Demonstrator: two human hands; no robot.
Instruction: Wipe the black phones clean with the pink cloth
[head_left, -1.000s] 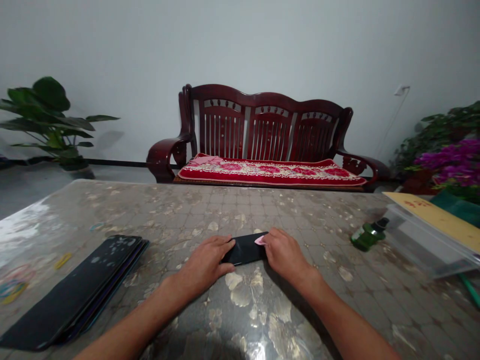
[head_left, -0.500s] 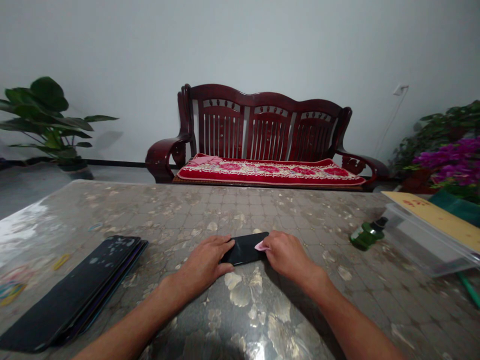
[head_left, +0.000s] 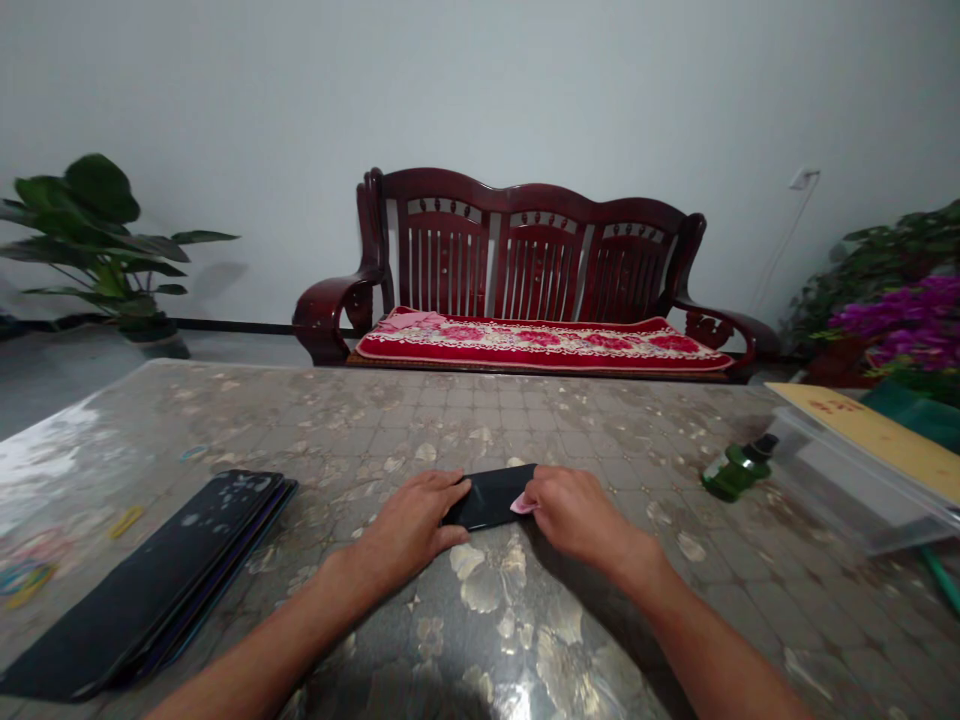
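A small black phone (head_left: 489, 494) lies flat on the patterned table (head_left: 525, 420) in front of me. My left hand (head_left: 412, 525) rests on its left end, thumb and fingers clamped on its edges. My right hand (head_left: 574, 515) is closed on a small pink cloth (head_left: 523, 505) and presses it onto the phone's right part. The right end of the phone is hidden under that hand.
A stack of dark flat phones or screens (head_left: 142, 590) lies at the left, with rubber bands (head_left: 22, 580) beyond it. A green bottle (head_left: 735, 470) lies on its side at the right, next to a clear plastic box (head_left: 855, 480). A red wooden bench (head_left: 525, 290) stands behind the table.
My right hand with the pink cloth has slid a little toward me along the phone. My left hand and the phone have stayed in place.
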